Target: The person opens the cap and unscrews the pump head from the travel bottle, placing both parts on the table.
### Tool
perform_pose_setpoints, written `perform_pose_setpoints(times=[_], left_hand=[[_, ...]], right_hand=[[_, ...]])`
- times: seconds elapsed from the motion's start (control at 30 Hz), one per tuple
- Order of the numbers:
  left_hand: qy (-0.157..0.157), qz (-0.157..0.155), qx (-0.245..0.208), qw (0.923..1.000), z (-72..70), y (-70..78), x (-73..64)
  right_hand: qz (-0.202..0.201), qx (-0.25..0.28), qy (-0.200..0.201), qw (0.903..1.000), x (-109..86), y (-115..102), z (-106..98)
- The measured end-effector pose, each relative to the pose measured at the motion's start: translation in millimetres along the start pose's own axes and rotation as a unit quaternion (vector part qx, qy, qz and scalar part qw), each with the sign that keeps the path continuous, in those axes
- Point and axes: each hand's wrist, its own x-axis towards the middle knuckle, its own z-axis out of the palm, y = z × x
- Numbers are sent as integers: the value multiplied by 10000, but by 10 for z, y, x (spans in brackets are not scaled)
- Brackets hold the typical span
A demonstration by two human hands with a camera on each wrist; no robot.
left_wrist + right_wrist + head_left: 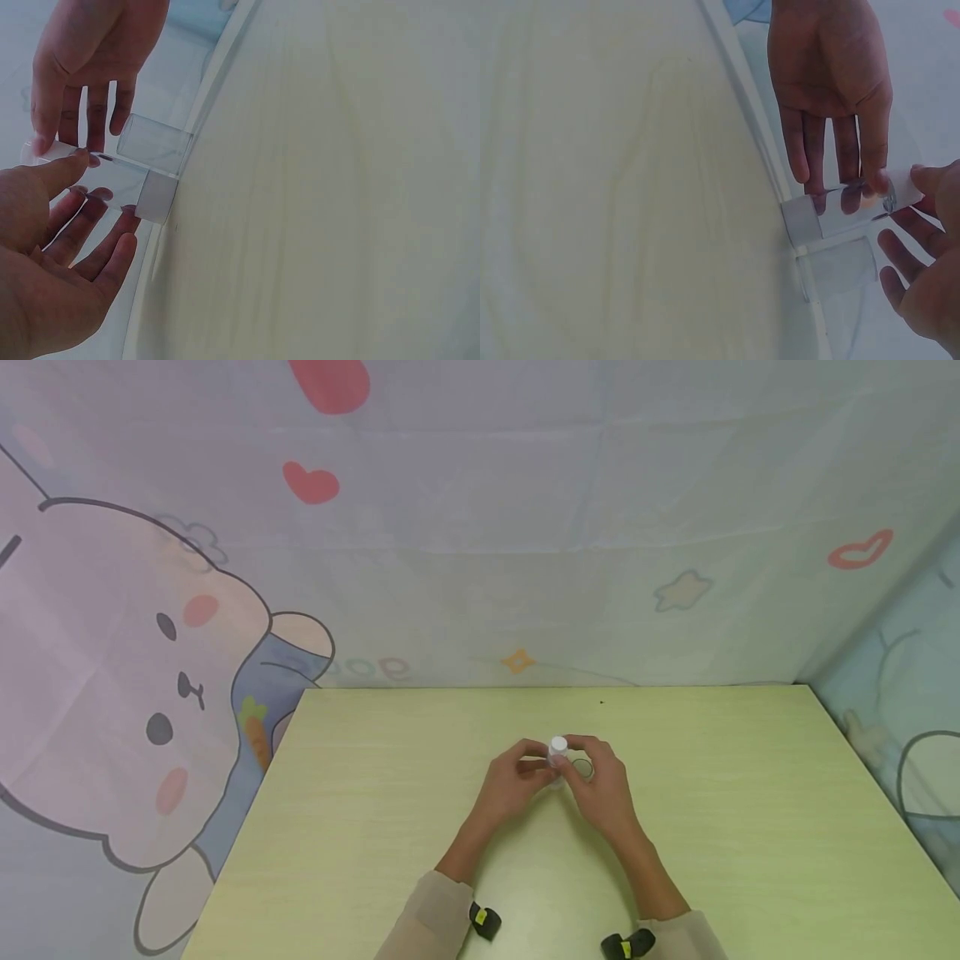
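Observation:
A small clear bottle point(557, 758) with a white cap point(558, 743) and a white lower section point(156, 196) stands upright between the two hands. The left hand point(510, 785) holds its body, thumb on the near side and fingers reaching round the far side. At the top, the right hand point(603, 789) pinches the cap point(904, 186) between thumb and forefinger; its other fingers are loosely bent. A clear open cup point(154, 144) stands right beside the bottle, on the right hand's side. Fingers partly hide the bottle in every view.
Both hands are over the middle of a pale yellow-green table point(360, 827). Its far edge meets a cartoon-printed cloth point(480, 527), and a similar cloth point(915, 710) hangs at the right. Black wrist cameras point(485, 921) sit at both cuffs.

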Motion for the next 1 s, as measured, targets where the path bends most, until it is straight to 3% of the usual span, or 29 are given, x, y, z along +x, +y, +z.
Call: perform_pose_setpoints(times=[0.47, 0.77, 1.0], left_hand=[[21, 51, -16, 10000, -3, 23, -6], [-1, 63, -66, 10000, 3, 10, -5], [-3, 17, -47, 10000, 3, 5, 0]], right_hand=[[-242, -151, -133, 9995, 8, 0, -22], [145, 95, -137, 9998, -2, 7, -14], [182, 13, -98, 9998, -4, 1, -1]])
